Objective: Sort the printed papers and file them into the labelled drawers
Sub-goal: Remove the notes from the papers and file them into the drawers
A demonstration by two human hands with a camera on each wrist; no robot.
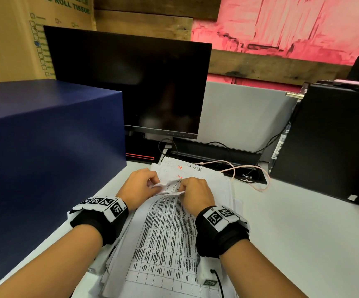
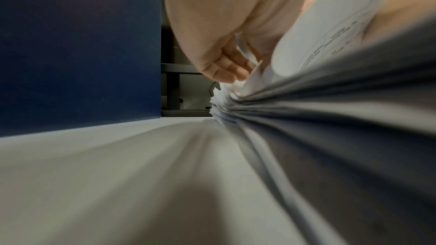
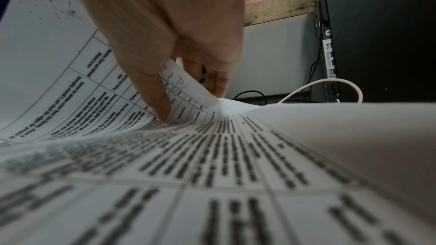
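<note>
- A stack of printed papers (image 1: 163, 244) is lying on the white desk (image 1: 303, 233), directly in front of the person and just right of a dark blue box (image 1: 45, 158).
- The top sheet is showing a printed table: ruled cells filled with dense black text, with some of the nearest cells blank.
- The sheets in the stack are lying unevenly, their left edges fanning out in the left wrist view.
- Further sheets (image 1: 187, 171) at the far end of the stack are carrying handwriting in red and in dark ink; the red marks are reading "HR".
- The left hand (image 1: 139, 186) is curling its fingers round the far edge of the top sheet, which is crumpling upward there.
- The right hand (image 1: 195, 192) is pinching the same lifted edge, thumb (image 3: 155, 96) on the printed side and fingers (image 3: 219, 83) behind it, so the paper is bowing up off the stack.
- The two hands are sitting close together, with the bunched paper between them.
- Behind the stack a dark monitor (image 1: 131, 82) is standing, with a black computer tower (image 1: 328, 143) to the right.
- A pale pink cable (image 1: 249, 171) is looping across the desk between the papers and the tower.
</note>
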